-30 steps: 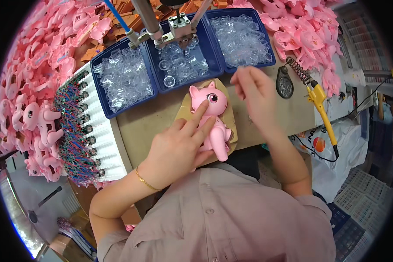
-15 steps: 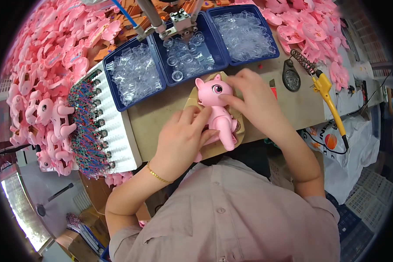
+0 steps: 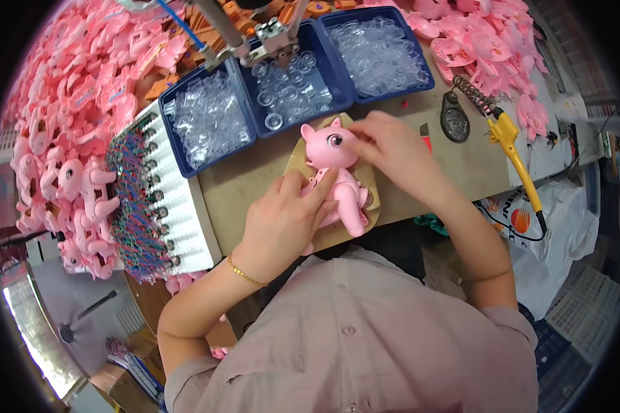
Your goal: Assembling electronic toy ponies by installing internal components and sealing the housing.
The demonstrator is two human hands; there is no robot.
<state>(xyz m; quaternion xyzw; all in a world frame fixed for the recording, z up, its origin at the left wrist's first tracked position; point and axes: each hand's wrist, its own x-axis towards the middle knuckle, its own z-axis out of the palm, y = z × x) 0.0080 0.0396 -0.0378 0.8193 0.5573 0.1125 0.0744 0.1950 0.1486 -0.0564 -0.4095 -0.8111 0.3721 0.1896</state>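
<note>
A pink plastic toy pony with a large dark eye lies on a tan, shaped holder at the table's front edge. My left hand is closed around the toy's body, with its fingers over the back and side. Beside the toy's head, my right hand has its fingers curled together close against the edge of the face. Whatever those fingertips may pinch is hidden.
Blue bins of clear plastic parts stand behind the toy, under a metal machine head. Wired parts on a white foam tray and heaped pink toy parts lie left. A yellow-handled soldering iron rests right.
My right hand has drawn slightly off the toy's face to the side of its head, its fingers now closer together. My left hand keeps its hold on the body.
</note>
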